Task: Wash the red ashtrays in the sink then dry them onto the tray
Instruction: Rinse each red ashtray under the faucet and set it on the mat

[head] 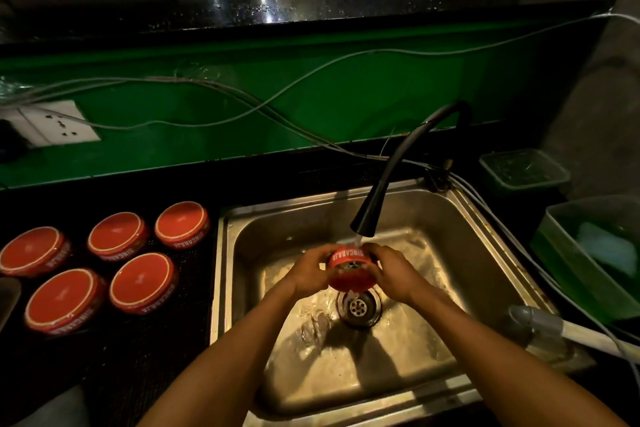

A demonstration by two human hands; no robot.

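Rinse step: 1 red ashtray (350,269) held under the running faucet (388,184), above the drain (359,308).

Fingers of the left hand (311,270) and right hand (393,272) curl round opposite sides of the ashtray, tilting its hollow toward the person, probably so water sheets off into the sink (485,236). 5 ashtrays (138,282) lie upside down, apart, on a dark tray (194,288) on the table at left, apparently draining. Dim room; green backsplash (311,107), loose cables, wall socket (52,123).

One red ashtray (351,270) with white lettering sits tilted on its side above the sink (485,229) drain. Five more ashtrays (104,267) lie upside down left of the sink.
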